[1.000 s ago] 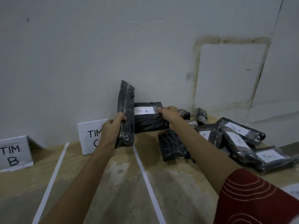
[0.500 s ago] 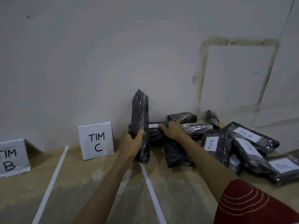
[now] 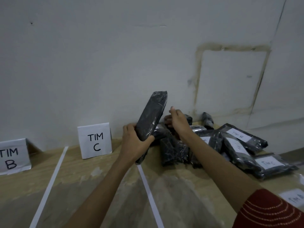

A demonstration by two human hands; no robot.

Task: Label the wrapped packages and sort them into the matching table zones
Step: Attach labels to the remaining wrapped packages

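Pale plaster wall (image 3: pixel 98 63) backs a worn wooden table (image 3: pixel 102 204) split into zones by strips of white tape. At the far left stands the TIM B sign (image 3: pixel 14 156), then the left tape line (image 3: pixel 49 183), then the TIM C sign (image 3: pixel 95 140) propped close to the wall.

Just right of that sign, the left hand (image 3: pixel 136 143) grips the held package (image 3: pixel 151 116), a black plastic-wrapped bundle. The fingers and thumb are wrapped round its lower half, and it tilts up and to the right above the table. No label shows on the face turned to the camera. Its bottom end hangs over the far end of the right tape line (image 3: pixel 148 191).

The right hand (image 3: pixel 177 120) hovers beside the package's upper half with its thumb raised and fingers loosely bent. It holds nothing that can be seen, and whether the fingertips touch the bundles behind is unclear. Its forearm passes over the pile of packages (image 3: pixel 238 145) heaped in the rightmost zone. Several of these carry white labels reading Tim B or Tim C. A loose label (image 3: pixel 294 197) lies near the red sleeve (image 3: pixel 269 211).

The main risk looks like a mis-sort: with no label in sight, the bundle could land in the wrong zone. The slick wrap, held low and leaning, might also slide out of the grip. A careless swing leftward could topple the TIM C sign, and the right forearm could drag mixed bundles off the heap.
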